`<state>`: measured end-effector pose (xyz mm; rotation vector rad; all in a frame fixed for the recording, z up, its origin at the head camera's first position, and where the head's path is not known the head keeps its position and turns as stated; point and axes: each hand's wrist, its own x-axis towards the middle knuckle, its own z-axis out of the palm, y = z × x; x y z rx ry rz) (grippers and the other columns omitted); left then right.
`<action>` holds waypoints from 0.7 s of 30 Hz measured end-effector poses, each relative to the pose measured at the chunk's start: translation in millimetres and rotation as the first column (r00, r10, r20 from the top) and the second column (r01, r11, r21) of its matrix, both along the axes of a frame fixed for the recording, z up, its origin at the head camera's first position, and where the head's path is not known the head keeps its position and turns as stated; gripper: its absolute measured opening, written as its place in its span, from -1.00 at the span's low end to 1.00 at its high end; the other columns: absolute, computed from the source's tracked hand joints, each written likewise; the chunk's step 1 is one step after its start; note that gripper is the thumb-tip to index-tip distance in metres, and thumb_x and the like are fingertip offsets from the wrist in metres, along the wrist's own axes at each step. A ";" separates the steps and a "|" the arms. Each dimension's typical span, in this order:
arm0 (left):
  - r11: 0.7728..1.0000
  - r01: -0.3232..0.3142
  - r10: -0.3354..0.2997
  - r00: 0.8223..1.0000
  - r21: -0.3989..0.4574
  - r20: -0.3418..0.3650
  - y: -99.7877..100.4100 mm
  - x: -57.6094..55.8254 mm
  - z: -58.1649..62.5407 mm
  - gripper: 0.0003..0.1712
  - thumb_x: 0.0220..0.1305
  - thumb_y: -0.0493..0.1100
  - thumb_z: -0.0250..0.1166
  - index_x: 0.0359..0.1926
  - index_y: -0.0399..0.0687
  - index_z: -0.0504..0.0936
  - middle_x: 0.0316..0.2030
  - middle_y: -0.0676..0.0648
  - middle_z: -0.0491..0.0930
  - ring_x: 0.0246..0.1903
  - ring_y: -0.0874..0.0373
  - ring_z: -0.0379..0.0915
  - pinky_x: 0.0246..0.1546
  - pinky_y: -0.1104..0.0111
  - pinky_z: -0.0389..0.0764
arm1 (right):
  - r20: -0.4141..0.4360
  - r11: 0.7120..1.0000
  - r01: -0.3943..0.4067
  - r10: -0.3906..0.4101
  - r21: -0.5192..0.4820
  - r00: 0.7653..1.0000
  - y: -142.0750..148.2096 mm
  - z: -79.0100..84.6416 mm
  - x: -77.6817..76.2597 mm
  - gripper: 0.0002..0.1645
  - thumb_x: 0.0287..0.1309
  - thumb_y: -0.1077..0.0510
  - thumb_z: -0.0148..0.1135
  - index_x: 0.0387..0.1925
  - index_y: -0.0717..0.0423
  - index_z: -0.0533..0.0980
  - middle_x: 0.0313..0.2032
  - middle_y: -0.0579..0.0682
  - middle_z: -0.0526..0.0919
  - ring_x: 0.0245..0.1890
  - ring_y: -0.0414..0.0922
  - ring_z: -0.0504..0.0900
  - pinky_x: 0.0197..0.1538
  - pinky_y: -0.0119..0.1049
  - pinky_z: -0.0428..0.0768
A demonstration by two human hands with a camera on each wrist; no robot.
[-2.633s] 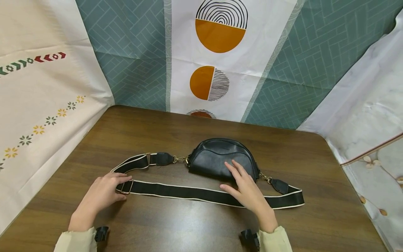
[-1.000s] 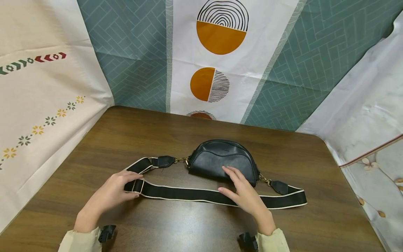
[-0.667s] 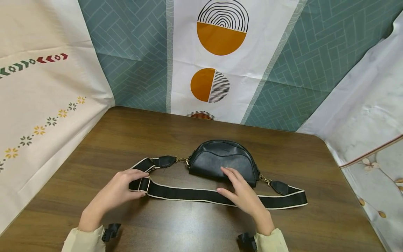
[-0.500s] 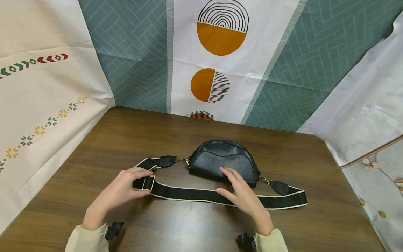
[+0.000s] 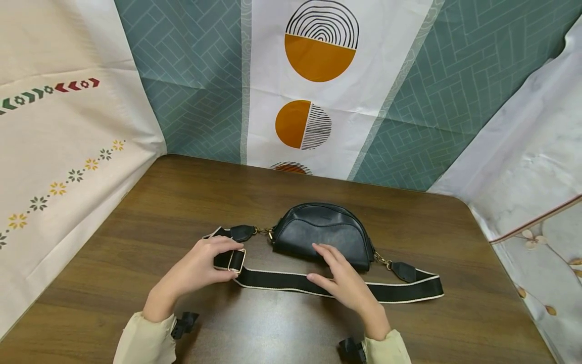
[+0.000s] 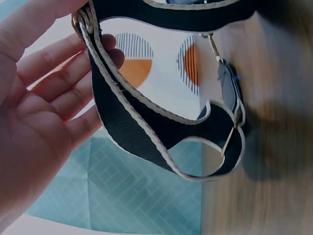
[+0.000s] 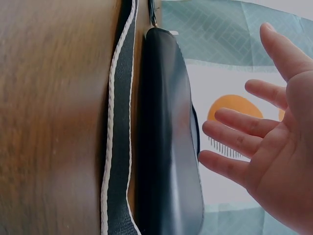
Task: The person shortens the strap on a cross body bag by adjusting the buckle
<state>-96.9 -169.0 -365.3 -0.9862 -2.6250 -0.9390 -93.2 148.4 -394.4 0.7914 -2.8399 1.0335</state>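
A black half-moon shoulder bag (image 5: pixel 320 235) lies on the wooden table, its wide black strap (image 5: pixel 282 281) with white edges looping in front of it. My left hand (image 5: pixel 197 265) pinches the strap at its metal slider buckle (image 5: pixel 237 261), thumb on the near edge and fingers on the far one. In the left wrist view the strap (image 6: pixel 127 132) hangs in a raised loop from that hand (image 6: pixel 39 117). Over the strap and the bag's front hovers my right hand (image 5: pixel 347 283); in the right wrist view this hand (image 7: pixel 274 142) has spread fingers and holds nothing.
Gold clasps join the strap's leather end tabs (image 5: pixel 403 271) to both sides of the bag. Behind the table (image 5: pixel 218 187) hangs a patterned cloth (image 5: pixel 195 91). A cream cloth (image 5: pixel 82 202) borders the left side, a white one (image 5: pixel 536 167) the right.
My left hand has drawn the slider and the strap's left loop to the right, closer to the bag. My right hand has drifted slightly left and nearer. The bag has barely moved.
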 end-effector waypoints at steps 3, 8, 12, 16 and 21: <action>1.000 0.011 -0.011 1.000 -0.003 0.015 5.1 -1.7 0.0 -0.50 -0.21 -0.27 0.43 -0.13 -0.30 0.57 -0.20 -0.07 0.55 -0.20 0.09 0.46 -0.19 0.21 0.45 | 0.003 1.000 -0.002 0.002 -0.006 1.000 -2.3 -0.6 -0.1 -0.22 0.06 -0.18 0.15 0.25 0.09 0.23 0.19 0.05 0.26 0.17 -0.06 0.25 0.10 -0.07 0.29; 1.000 0.008 -0.008 0.998 -0.005 0.056 13.2 -3.6 -1.0 -0.49 -0.16 -0.23 0.43 -0.10 -0.29 0.56 -0.18 -0.07 0.54 -0.17 0.07 0.44 -0.18 0.22 0.45 | 0.011 1.000 -0.010 0.011 -0.021 1.000 -7.2 -2.5 -0.4 -0.24 0.08 -0.19 0.11 0.24 0.08 0.23 0.19 0.01 0.26 0.17 -0.07 0.25 0.10 -0.06 0.29; 1.000 -0.003 0.003 0.996 -0.002 0.087 19.4 -4.8 -1.5 -0.48 -0.13 -0.18 0.42 -0.08 -0.27 0.55 -0.16 -0.06 0.53 -0.14 0.08 0.42 -0.14 0.22 0.43 | 0.001 0.999 -0.023 0.023 -0.038 1.000 -10.6 -4.0 -1.3 -0.30 0.13 -0.16 0.08 0.22 0.10 0.26 0.17 -0.01 0.28 0.16 -0.09 0.27 0.12 -0.08 0.28; 1.000 0.005 -0.006 0.996 0.005 0.093 24.6 -5.9 -2.4 -0.48 -0.12 -0.16 0.42 -0.08 -0.27 0.55 -0.16 -0.07 0.53 -0.12 0.06 0.42 -0.11 0.21 0.42 | 0.000 0.998 -0.028 0.028 -0.049 1.000 -13.1 -5.5 -1.7 -0.33 0.15 -0.14 0.06 0.21 0.10 0.28 0.16 -0.05 0.30 0.16 -0.13 0.27 0.12 -0.11 0.28; 0.999 0.029 -0.031 0.996 0.025 0.086 31.6 -9.0 -2.3 -0.49 -0.11 -0.18 0.41 -0.08 -0.29 0.55 -0.15 -0.09 0.54 -0.12 0.05 0.43 -0.13 0.21 0.44 | 0.015 0.996 -0.039 0.040 -0.076 0.999 -16.8 -7.5 -1.7 -0.35 0.16 -0.14 0.05 0.20 0.11 0.29 0.15 -0.08 0.31 0.15 -0.14 0.27 0.12 -0.11 0.28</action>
